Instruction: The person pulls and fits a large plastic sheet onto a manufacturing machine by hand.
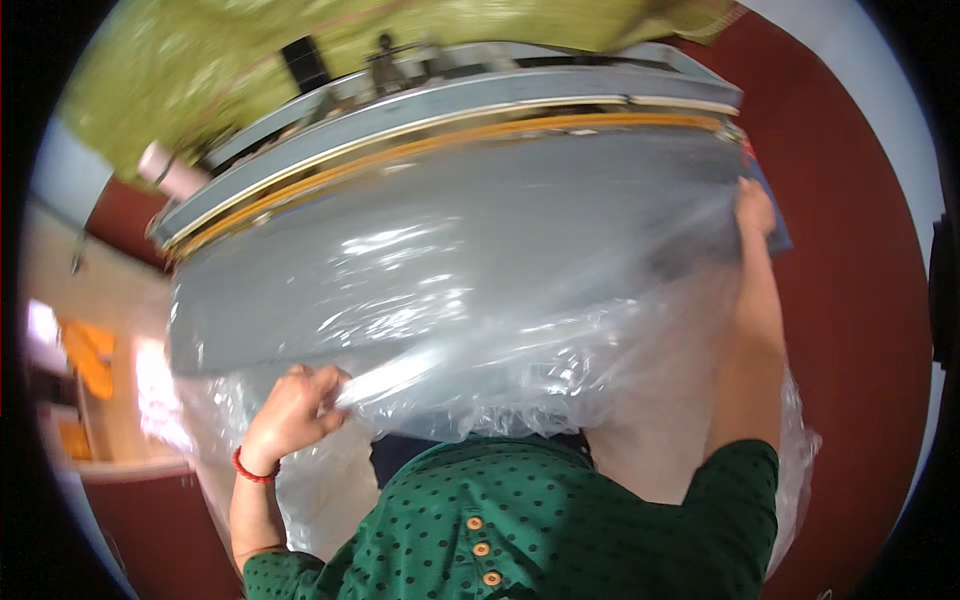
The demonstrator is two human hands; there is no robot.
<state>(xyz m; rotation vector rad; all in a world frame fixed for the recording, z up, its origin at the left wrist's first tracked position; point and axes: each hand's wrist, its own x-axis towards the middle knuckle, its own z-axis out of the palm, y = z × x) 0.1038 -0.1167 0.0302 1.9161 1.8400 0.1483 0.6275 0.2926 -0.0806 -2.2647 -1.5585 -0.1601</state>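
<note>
A wide sheet of clear plastic film (560,375) spreads over a grey work surface (560,200) and hangs off its near edge in front of me. My left hand (300,405), with a red bracelet at the wrist, is closed on the film near the surface's front edge, left of my body. Taut, shiny folds run rightward from that grip. At the far right, my right hand (755,210) reaches out and pinches the film by the surface's right end. Its fingertips are partly hidden.
Along the back of the surface runs a long grey metal machine frame (450,103) with an orange strip (450,140). A pink bottle (172,172) stands at its left end. Yellow-green sheeting (220,75) hangs behind. The wall (850,300) on the right is dark red.
</note>
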